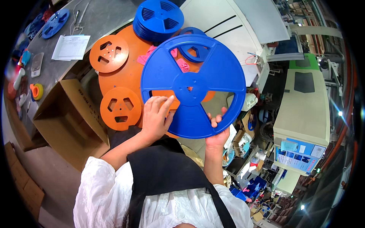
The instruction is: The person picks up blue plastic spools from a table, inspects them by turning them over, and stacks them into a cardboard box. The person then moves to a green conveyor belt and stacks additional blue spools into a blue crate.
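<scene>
A large blue plastic reel point(194, 89) with three wide cut-outs is held up in front of me, its flat face toward me. My right hand point(217, 136) grips its lower right rim, with fingers coming through the cut-out. My left hand point(155, 116) lies over the lower left rim, fingers stretched and slightly bent, the thumb apart from them. Behind the reel, a stack of blue reels point(157, 21) stands on a big orange round surface point(133, 45), and another blue reel point(194, 34) is partly hidden. Two smaller orange reels point(109, 54) point(121, 109) lie at the left.
An open cardboard box point(72, 121) stands to the left. Papers point(71, 47), a tape roll point(37, 92) and a blue reel point(55, 23) lie on the grey table point(100, 15). Pink pieces point(183, 65) show through the reel. A beige and green machine point(302, 98) stands at the right.
</scene>
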Motion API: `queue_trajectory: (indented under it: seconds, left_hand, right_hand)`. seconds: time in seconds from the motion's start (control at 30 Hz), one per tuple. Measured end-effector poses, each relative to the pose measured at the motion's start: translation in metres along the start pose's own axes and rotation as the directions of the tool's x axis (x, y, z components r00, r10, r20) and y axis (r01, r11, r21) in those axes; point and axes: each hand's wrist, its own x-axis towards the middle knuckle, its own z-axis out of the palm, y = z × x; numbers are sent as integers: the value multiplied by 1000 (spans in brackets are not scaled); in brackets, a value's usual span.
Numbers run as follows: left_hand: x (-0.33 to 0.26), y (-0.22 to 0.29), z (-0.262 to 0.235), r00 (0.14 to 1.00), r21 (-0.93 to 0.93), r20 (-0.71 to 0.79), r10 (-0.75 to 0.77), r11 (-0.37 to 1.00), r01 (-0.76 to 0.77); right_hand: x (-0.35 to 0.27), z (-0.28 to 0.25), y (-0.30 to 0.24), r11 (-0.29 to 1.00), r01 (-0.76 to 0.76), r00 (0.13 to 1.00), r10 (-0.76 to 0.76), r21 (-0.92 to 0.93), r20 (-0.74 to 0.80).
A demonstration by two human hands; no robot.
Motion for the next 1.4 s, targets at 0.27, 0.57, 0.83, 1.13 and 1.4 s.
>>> queue_trajectory:
  seconds: [0.27, 0.57, 0.83, 1.13, 1.4]
  left_hand:
    - [5, 15, -8, 979, -51, -26, 204, 977, -205]
    - [8, 10, -10, 988, -102, 37, 150, 984, -145]
    - [43, -19, 6, 820, -829, 556, -135, -172, 533]
    - [7, -52, 3, 865, -327, 458, 205, -866, 378]
    - [14, -58, -7, 818, -272, 537, 206, -875, 400]
  right_hand:
    - [-4, -28, -2, 988, -63, 991, 46, 141, 126]
    - [-4, -14, -4, 992, -25, 997, 16, 120, 78]
    - [-38, 94, 41, 438, 593, 685, 168, -676, 709]
    - [-22, 65, 18, -306, 720, 640, -54, -623, 766]
    - [-16, 51, 26, -358, 652, 703, -43, -668, 710]
